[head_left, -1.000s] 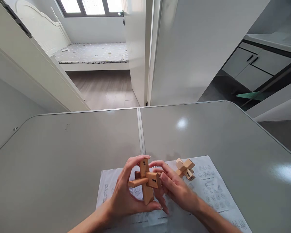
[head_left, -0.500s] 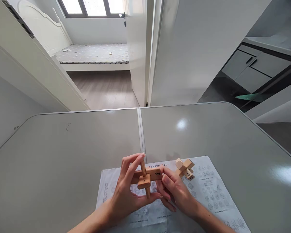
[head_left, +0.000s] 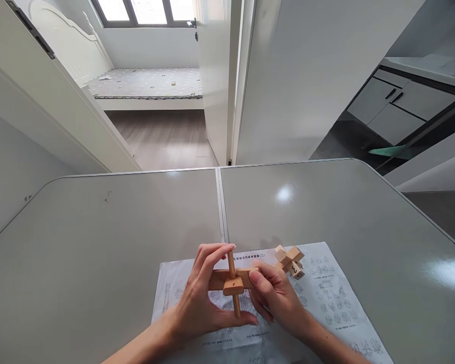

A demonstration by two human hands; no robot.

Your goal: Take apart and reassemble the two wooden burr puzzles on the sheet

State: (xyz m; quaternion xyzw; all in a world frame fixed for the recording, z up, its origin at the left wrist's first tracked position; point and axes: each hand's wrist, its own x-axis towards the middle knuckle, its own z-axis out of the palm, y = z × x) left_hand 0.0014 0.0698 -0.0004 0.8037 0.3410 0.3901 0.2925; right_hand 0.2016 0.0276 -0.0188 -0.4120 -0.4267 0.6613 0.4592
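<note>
Between my hands is a wooden interlocking puzzle [head_left: 233,286] made of crossed pieces: a flat bar, an upright rounded stick and a short block facing me. My left hand [head_left: 200,298] grips the upright stick, fingertips at its top end and thumb under its bottom end. With thumb and fingers, my right hand [head_left: 276,290] pinches the right end of the flat bar. Both hands hover over a printed sheet [head_left: 326,303] of line diagrams and partly hide it. A second wooden puzzle [head_left: 289,261], paler and marked with numbers, sits on the sheet just beyond my right hand.
The grey table [head_left: 98,253] has a seam [head_left: 220,202] down its middle and a rounded far edge. Beyond it are an open door [head_left: 216,76], a bed [head_left: 147,83] and, at right, white cabinets [head_left: 402,101].
The held puzzle has shifted slightly right and toward me, and turned so the number on its flat bar no longer shows. My right thumb now lies over the bar's end.
</note>
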